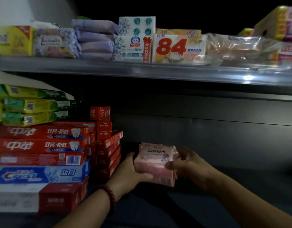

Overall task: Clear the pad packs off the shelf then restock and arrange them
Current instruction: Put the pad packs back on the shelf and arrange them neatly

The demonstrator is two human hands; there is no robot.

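A pink pad pack (156,163) with a barcode on its lower right corner is held low in the dark lower shelf bay. My left hand (131,170) grips its left side and underside, fingers curled beneath it. My right hand (187,162) holds its right side, thumb across the front. A red bead bracelet circles my left wrist. The lower shelf (224,145) around the pack is dark and I see no other pad packs on it.
Stacked toothpaste boxes (41,145) fill the lower left, right beside my left hand. The upper shelf (142,69) carries soap packs (178,48), purple packets (96,40) and a clear-wrapped bundle (232,48). Dark open space lies to the right of my hands.
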